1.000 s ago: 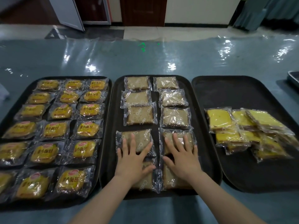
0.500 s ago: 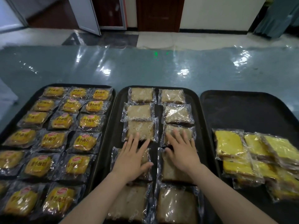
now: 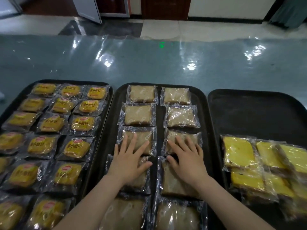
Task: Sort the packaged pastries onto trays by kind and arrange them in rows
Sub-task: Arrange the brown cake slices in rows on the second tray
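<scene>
Left hand (image 3: 128, 163): fingers flat, spread, pressing brown pastries (image 3: 137, 141) in middle tray (image 3: 203, 113), left column.
Right hand (image 3: 186, 161): likewise, right column.
Unsorted: yellow cakes (image 3: 238, 152) heaped right of middle tray, nearer right hand.

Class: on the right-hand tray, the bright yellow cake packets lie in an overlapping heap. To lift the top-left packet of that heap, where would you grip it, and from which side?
Probably pinch the clear wrapper edge along the far side of the top-left yellow cake packet, coming from above and behind. That edge lies free on the right tray, while its near and right sides overlap neighbouring packets.
</scene>
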The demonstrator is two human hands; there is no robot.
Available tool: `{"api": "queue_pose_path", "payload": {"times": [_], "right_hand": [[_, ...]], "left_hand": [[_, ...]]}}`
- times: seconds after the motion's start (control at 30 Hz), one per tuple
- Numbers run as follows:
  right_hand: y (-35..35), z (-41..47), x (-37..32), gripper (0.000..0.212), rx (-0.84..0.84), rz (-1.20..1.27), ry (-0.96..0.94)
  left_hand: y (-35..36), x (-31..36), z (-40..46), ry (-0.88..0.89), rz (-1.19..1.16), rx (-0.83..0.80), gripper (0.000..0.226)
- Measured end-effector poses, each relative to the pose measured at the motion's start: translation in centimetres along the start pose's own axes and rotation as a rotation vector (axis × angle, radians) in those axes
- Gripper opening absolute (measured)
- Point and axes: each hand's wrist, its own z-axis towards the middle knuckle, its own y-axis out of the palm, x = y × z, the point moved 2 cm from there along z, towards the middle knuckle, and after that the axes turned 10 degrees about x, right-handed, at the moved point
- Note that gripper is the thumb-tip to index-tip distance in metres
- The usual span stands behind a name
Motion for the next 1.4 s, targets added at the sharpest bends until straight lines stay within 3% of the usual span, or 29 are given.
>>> {"api": "queue_pose_path", "payload": {"times": [0.23, 0.47, 0.7, 1.4], "right_hand": [[-0.9, 4.4, 0.3, 0.056, 0.126, 0.102, 0.039], [-0.8, 9.6, 2.1, 0.06, -0.01, 0.029, 0.061], [0.2, 8.0, 2.5, 0.061, 0.017, -0.054, 0.138], [-1.1, 8.8, 2.6, 0.052, 0.132, 0.025, 0.082]], "left_hand": [[-0.4, -0.6, -0.3, -0.02, 0.005, 0.034, 0.073], [-1.4, 0.3, 4.5, -0.032, -0.038, 0.07, 0.076], [-1.4, 1.0, 10.2, -0.158, 0.017, 0.072, 0.086], [-0.3, 1.0, 9.3, -0.064, 0.032, 0.143, 0.07]]}}
